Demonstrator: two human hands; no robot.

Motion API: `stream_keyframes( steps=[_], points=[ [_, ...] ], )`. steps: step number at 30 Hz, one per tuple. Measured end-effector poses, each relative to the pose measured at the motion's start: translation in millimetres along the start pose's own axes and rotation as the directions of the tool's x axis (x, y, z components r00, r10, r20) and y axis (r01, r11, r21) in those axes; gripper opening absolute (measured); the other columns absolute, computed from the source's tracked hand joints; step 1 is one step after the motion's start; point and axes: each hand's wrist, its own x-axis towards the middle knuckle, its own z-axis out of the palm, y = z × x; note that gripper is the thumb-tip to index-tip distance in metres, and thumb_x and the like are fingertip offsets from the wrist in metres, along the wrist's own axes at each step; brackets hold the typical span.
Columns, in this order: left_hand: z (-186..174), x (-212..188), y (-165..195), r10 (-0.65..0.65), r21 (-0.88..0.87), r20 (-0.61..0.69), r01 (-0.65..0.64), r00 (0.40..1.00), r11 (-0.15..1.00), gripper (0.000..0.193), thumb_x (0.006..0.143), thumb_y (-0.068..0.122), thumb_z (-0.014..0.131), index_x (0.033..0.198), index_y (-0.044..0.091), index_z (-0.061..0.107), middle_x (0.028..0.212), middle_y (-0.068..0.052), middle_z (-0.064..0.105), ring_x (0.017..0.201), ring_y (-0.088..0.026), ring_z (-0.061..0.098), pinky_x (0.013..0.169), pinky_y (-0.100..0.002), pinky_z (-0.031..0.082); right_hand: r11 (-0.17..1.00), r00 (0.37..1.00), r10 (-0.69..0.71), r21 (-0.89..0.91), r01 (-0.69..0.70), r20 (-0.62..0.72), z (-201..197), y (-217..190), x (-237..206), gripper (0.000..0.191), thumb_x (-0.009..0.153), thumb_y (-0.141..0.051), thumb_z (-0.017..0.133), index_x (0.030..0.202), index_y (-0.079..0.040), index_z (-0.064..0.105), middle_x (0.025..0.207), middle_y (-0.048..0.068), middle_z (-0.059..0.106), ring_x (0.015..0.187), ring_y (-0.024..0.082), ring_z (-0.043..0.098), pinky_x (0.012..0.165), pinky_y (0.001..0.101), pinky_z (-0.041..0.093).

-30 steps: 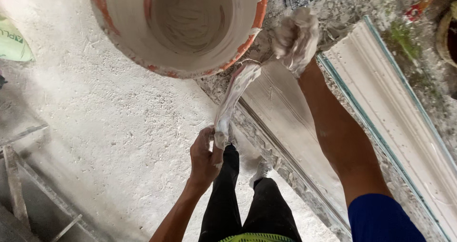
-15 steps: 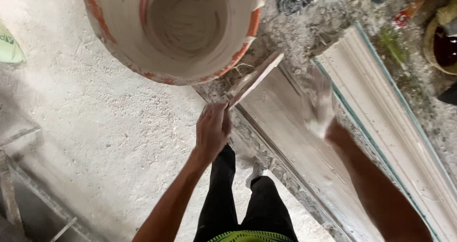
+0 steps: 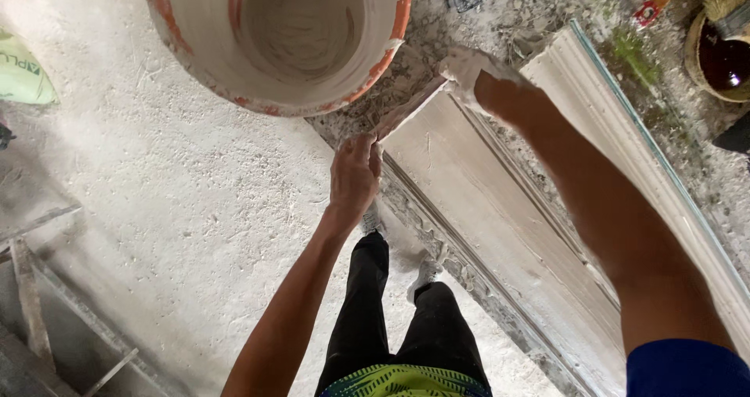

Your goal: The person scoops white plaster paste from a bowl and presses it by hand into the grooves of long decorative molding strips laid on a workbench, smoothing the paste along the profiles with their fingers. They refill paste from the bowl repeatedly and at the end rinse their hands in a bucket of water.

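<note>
A long flat mould filled with grey-white plaster runs from the centre to the lower right. A thin plaster-coated strip lies along its far end edge. My left hand grips the strip's near end at the mould's corner. My right hand, smeared white with plaster, holds the strip's other end against the edge. A big plaster-caked bucket with an orange rim stands just beyond both hands.
A white moulded cornice piece lies along the right of the mould. A dark bowl sits top right, a green bag at the left edge, a metal frame bottom left. My legs stand beside the mould.
The limp, wet strip hung between my hands near the bucket. Both hands have brought it down and stretched it along the mould's end edge.
</note>
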Motion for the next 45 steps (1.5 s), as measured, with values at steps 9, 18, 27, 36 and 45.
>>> stream_keyframes(
  steps=[9, 18, 27, 36, 45],
  points=[
    [31, -41, 15, 0.029, -0.071, 0.036, -0.027, 0.999, 0.997, 0.009, 0.097, 0.005, 0.062, 0.106, 0.006, 0.062, 0.092, -0.015, 0.066, 0.084, -0.030, 0.066, 0.067, -0.041, 0.056, 0.927, 0.997, 0.038, 0.369, -0.062, 0.071, -11, 28, -56, 0.049, 0.106, -0.027, 0.048, 0.152, -0.010, 0.043, 0.154, 0.008, 0.050, 0.137, 0.020, 0.050, 0.117, 0.0307, 0.042],
    [82, -168, 110, -0.043, -0.252, 0.184, 0.090, 0.982, 0.964, 0.007, 0.095, 0.001, 0.059, 0.100, 0.005, 0.062, 0.070, -0.003, 0.058, 0.064, -0.019, 0.057, 0.059, -0.037, 0.046, 0.930, 0.978, -0.116, -0.326, 0.168, 0.172, -27, 115, -201, 0.045, 0.104, -0.023, 0.048, 0.147, -0.010, 0.048, 0.159, 0.010, 0.045, 0.147, 0.023, 0.041, 0.124, 0.0331, 0.032],
    [166, -320, 211, -0.065, -0.212, 0.209, 0.110, 0.976, 0.971, 0.008, 0.099, 0.001, 0.060, 0.091, 0.004, 0.062, 0.071, -0.007, 0.057, 0.066, -0.023, 0.057, 0.062, -0.039, 0.045, 0.912, 0.983, 0.151, 0.369, -0.178, 0.100, -50, 245, -389, 0.052, 0.104, -0.025, 0.045, 0.153, -0.009, 0.040, 0.162, 0.010, 0.042, 0.145, 0.022, 0.044, 0.121, 0.0332, 0.035],
    [273, -497, 307, 0.038, -0.062, 0.124, -0.030, 0.992, 0.998, 0.011, 0.094, 0.007, 0.065, 0.102, 0.000, 0.065, 0.095, -0.021, 0.067, 0.088, -0.042, 0.063, 0.076, -0.051, 0.051, 0.974, 0.994, 0.090, -0.212, -0.076, 0.059, -64, 377, -570, 0.052, 0.105, -0.029, 0.042, 0.153, -0.008, 0.040, 0.164, 0.006, 0.039, 0.149, 0.019, 0.040, 0.124, 0.0304, 0.031],
    [362, -660, 399, -0.049, -0.096, 0.205, 0.070, 0.978, 0.993, 0.026, 0.093, 0.006, 0.062, 0.118, -0.001, 0.066, 0.098, -0.020, 0.068, 0.090, -0.040, 0.066, 0.076, -0.048, 0.055, 0.996, 0.998, 0.047, -0.076, -0.044, 0.041, -79, 470, -750, 0.051, 0.104, -0.030, 0.044, 0.147, -0.004, 0.045, 0.157, 0.013, 0.044, 0.144, 0.023, 0.041, 0.121, 0.0331, 0.030]
  ],
)
